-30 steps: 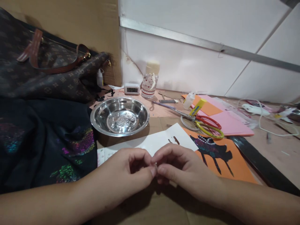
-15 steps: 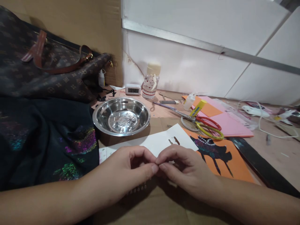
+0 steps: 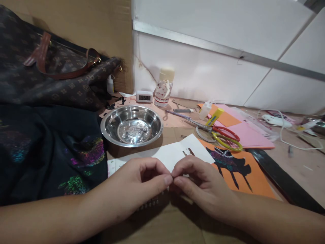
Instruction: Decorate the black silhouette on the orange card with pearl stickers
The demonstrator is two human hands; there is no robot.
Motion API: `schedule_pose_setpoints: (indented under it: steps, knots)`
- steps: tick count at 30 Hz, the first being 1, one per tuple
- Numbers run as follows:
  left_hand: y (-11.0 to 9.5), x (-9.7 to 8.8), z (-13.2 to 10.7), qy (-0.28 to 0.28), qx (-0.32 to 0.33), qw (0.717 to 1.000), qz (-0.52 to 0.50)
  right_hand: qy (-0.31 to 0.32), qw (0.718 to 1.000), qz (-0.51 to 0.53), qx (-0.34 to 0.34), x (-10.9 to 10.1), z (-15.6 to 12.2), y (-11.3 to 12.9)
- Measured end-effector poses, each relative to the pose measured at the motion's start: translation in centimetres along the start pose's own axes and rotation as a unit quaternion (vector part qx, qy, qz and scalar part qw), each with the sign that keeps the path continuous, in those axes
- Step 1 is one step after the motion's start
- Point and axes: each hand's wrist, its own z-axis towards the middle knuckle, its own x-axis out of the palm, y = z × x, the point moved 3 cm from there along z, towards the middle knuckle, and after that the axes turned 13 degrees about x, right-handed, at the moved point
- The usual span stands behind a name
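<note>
My left hand (image 3: 146, 183) and my right hand (image 3: 200, 184) meet in the middle, fingertips almost touching. Both are closed in a pinch. Below the left thumb shows a string of small pale beads (image 3: 151, 204), running up toward the fingertips. What lies between the right fingertips is hidden. Under and behind the hands is a white card (image 3: 162, 154) with cut slots. To the right, an orange sheet (image 3: 259, 183) bears a black shiny cutout (image 3: 232, 162) with dripping shapes and a row of pearl-like beads along its top.
A steel bowl (image 3: 108, 134) with small bits inside stands behind my hands. Red-and-yellow-handled scissors (image 3: 225, 137), a glue stick (image 3: 215, 117) and pink paper (image 3: 256, 135) lie right. Farther back are a small clock (image 3: 144, 97) and a bottle (image 3: 164, 89). Dark cloth (image 3: 50, 152) and a handbag (image 3: 63, 67) fill the left.
My right fingertips have shifted slightly to the right and the pinch sits a little differently. A bead shows more clearly beneath the left thumb. Everything else stays in place.
</note>
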Motion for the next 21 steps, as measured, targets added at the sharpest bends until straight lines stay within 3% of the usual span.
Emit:
schedule_pose_setpoints:
  steps: [9, 21]
  knots:
    - [0.20, -0.37, 0.00, 0.018, 0.025, 0.998, 0.050, -0.007, 0.998, -0.029, -0.055, -0.10, 0.10, 0.56]
    - [-0.44, -0.25, 0.07, -0.003, 0.028, 1.000, -0.001, -0.027, 0.998, -0.042, -0.048, -0.17, 0.07, 0.53]
